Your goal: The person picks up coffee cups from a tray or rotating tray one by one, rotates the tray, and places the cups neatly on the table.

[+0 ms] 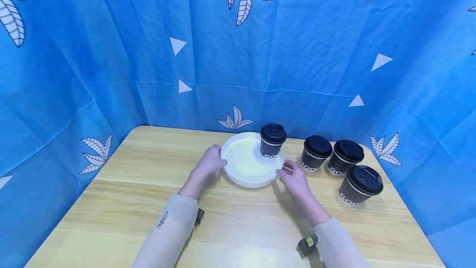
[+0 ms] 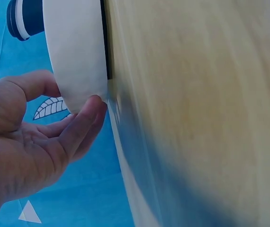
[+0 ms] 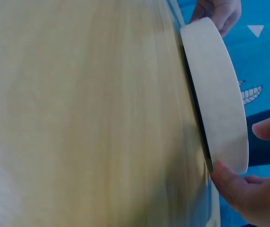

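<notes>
A round white tray (image 1: 243, 158) with a low rim is at the far middle of the table. On its right side stands a dark paper cup (image 1: 270, 148) with a black lid and white lettering. My left hand (image 1: 211, 160) grips the tray's left edge; in the left wrist view its fingertips reach the lower edge of the tray wall (image 2: 78, 52). At the right edge, my right hand (image 1: 293, 177) holds the rim, with one fingertip at the wall's lower edge in the right wrist view. A dark gap runs under the tray; I cannot tell whether it is lifted.
Three more lidded dark cups stand right of the tray: one nearest it (image 1: 315, 154), another beside that (image 1: 345, 158), and a larger-looking cup (image 1: 360, 187) closer to me. A blue patterned curtain (image 1: 312, 53) hangs behind the wooden table (image 1: 238, 226) and along its sides.
</notes>
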`<state>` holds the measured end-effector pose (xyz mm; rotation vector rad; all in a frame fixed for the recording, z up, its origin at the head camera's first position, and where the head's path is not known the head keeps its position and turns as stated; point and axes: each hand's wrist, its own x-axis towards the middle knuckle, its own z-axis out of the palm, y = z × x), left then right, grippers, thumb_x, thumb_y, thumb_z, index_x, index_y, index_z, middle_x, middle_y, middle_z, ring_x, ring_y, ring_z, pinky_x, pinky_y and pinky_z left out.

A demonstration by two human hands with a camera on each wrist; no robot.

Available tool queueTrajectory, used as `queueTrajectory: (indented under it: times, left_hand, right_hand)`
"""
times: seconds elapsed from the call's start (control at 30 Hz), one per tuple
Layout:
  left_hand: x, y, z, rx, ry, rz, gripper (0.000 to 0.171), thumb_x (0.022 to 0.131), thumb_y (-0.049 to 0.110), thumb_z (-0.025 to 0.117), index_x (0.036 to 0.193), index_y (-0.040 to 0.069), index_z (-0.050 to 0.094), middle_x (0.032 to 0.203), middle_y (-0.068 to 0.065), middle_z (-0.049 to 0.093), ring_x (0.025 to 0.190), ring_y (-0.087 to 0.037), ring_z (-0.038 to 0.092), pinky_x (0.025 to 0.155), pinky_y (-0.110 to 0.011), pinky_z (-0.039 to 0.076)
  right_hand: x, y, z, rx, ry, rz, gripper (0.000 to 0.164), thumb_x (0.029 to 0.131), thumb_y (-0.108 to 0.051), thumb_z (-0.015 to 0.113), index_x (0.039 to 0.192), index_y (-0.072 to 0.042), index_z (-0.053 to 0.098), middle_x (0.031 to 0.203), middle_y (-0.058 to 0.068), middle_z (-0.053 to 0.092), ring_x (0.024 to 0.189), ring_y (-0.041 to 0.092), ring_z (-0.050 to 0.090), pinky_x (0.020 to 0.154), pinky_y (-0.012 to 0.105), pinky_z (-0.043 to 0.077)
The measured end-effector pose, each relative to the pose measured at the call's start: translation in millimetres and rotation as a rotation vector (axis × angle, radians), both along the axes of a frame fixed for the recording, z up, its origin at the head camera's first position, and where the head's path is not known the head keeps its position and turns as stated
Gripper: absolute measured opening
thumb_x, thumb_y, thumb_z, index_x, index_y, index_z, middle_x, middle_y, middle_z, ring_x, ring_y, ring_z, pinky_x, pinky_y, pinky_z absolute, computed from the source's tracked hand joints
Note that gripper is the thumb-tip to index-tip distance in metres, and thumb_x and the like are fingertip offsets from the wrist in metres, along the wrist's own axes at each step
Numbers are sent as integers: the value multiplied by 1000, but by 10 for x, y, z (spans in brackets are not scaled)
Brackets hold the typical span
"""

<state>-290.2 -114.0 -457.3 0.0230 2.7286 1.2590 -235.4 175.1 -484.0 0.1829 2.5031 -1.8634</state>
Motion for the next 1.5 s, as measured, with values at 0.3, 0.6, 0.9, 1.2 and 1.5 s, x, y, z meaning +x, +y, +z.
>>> queueTrajectory:
  times: [0.3, 0.6, 0.9, 1.2, 1.5]
  left_hand:
    - [-51, 7, -9, 21, 1, 11, 58, 91, 4, 66, 145, -6, 47, 132, -22, 61, 90, -29, 65, 81, -39, 59]
    - [-107, 18, -7, 39, -30, 23, 58, 92, 2, 64, 148, -4, 45, 131, -23, 61, 67, -23, 61, 55, -29, 53]
    - [-150, 2, -23, 14, 8, 9, 52, 99, 2, 56, 149, -5, 45, 142, -23, 57, 114, -32, 62, 90, -38, 58]
    - [-108, -43, -20, -11, 29, 3, 57, 97, 8, 63, 149, -7, 44, 138, -24, 59, 116, -34, 62, 99, -44, 55]
    - [12, -70, 27, -103, 26, -44, 45, 93, 19, 70, 129, -5, 56, 109, -15, 63, 99, -30, 60, 97, -47, 54]
  right_hand:
    - [-180, 69, 16, 21, 10, -6, 64, 100, -10, 59, 155, 10, 33, 158, 29, 39, 143, 44, 44, 111, 50, 46]
    - [-248, 68, -4, 47, 19, 11, 62, 98, -6, 56, 153, 12, 36, 155, 32, 42, 140, 44, 48, 110, 49, 48]
    - [-189, 14, -36, 60, 49, 11, 61, 94, -4, 57, 151, 11, 40, 152, 32, 46, 137, 45, 51, 110, 50, 47]
    - [-79, -6, -33, 78, 34, 19, 64, 96, -9, 62, 152, 10, 38, 152, 32, 46, 135, 45, 54, 108, 50, 49]
    - [-4, -12, -28, 76, 22, 26, 67, 96, -10, 66, 152, 11, 36, 152, 33, 46, 135, 45, 54, 107, 50, 50]
